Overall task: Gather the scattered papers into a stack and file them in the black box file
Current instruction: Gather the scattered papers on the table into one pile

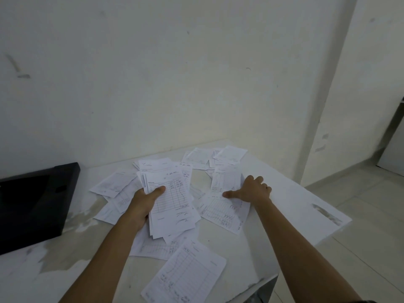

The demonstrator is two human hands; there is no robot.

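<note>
The black box file (32,204) of matte card runs off the left edge, its inside too dark to read. The left hand (144,202) hides its fingers beneath the held stack of white lined papers (172,202), whose handwriting is illegible.

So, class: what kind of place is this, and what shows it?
Probably a plain office or storeroom: handwritten receipt forms scattered on a worn white table, a black box file, bare scuffed walls.
</note>
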